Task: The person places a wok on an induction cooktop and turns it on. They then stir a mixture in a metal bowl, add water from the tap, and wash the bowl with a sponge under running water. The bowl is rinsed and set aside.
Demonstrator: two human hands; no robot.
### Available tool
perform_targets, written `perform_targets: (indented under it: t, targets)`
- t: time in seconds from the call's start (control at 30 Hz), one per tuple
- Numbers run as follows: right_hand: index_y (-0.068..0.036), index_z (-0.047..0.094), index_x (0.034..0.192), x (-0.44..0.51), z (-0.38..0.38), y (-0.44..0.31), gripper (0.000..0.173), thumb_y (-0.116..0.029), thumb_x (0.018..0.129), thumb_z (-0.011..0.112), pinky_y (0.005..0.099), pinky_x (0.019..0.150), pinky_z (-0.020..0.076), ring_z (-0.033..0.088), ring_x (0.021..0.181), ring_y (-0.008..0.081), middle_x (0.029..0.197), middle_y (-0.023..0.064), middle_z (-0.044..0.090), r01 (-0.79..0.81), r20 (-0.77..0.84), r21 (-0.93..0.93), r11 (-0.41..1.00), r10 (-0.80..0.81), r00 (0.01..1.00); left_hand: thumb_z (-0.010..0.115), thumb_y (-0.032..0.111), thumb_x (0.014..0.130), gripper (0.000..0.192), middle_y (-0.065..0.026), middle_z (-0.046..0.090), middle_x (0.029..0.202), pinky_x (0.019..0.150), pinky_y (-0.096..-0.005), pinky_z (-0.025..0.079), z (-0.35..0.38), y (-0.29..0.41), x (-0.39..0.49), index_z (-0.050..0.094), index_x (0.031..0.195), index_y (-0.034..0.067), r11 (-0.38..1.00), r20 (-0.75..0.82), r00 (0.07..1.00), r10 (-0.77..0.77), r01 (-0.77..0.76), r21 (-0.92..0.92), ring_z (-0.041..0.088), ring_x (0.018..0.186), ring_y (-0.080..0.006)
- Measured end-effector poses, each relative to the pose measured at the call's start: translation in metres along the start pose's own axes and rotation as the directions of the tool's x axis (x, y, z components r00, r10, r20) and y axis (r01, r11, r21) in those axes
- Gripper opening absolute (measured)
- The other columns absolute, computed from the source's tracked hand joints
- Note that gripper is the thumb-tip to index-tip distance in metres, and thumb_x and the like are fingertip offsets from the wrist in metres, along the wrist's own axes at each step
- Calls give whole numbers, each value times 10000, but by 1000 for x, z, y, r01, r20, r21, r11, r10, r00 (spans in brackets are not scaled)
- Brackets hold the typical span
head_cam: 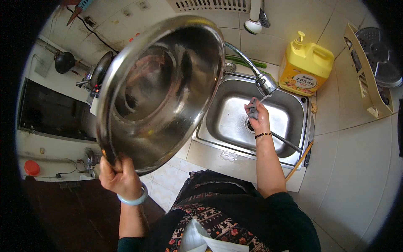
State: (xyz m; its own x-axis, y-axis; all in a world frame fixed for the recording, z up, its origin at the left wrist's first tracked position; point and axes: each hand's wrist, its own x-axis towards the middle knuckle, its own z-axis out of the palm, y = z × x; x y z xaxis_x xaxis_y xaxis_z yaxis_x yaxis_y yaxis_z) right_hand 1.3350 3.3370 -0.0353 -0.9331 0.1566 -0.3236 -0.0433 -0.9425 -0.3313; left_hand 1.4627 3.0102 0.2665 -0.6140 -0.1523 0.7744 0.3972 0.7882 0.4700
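My left hand grips the lower rim of a large stainless steel basin, which is tilted up on its side with its inside facing me. Over the stainless steel sink, my right hand has its fingers closed around a wet-looking grey cloth. Just above that hand is the chrome head of a flexible-neck faucet, and a little water shows at its outlet. My right hand partly hides the sink drain.
A yellow detergent jug with a pump stands behind the sink. Green vegetables lie beside the faucet. Wooden chopsticks and a black-handled knife rest at the right edge. A wall rack holds a round metal piece. A wok is at left.
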Motion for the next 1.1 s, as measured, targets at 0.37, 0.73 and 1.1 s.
perform_targets:
  t: [0.37, 0.73, 1.1]
  targets:
    - [-82, 523, 788, 7, 49, -26, 182, -154, 923, 424, 239, 373, 275, 396, 448, 104, 587, 7, 447, 78, -192, -546, 834, -216, 957, 600, -63, 842, 107, 64, 410, 673, 611, -168, 309, -21, 10, 6, 565, 815, 35, 995, -114, 988, 100, -100, 5, 368, 616, -52]
    - [-76, 466, 610, 19, -19, -17, 307, -165, 903, 491, 274, 404, 338, 429, 423, 105, 527, 10, 453, 198, 4, -912, 360, -474, 880, 592, -43, 848, 77, 13, 586, 799, 659, -197, 392, -21, 17, 12, 596, 899, 15, 995, -98, 993, -62, 54, -83, 490, 688, -64]
    - [-16, 605, 1133, -40, -41, -59, 350, -222, 854, 648, 335, 767, 523, 663, 886, 178, 995, 88, 681, -226, -113, -907, 355, 310, 944, 490, -7, 750, 240, -83, 603, 849, 637, -276, 489, -54, -43, -1, 570, 974, -41, 477, 118, 628, -769, 687, -548, 565, 685, -144]
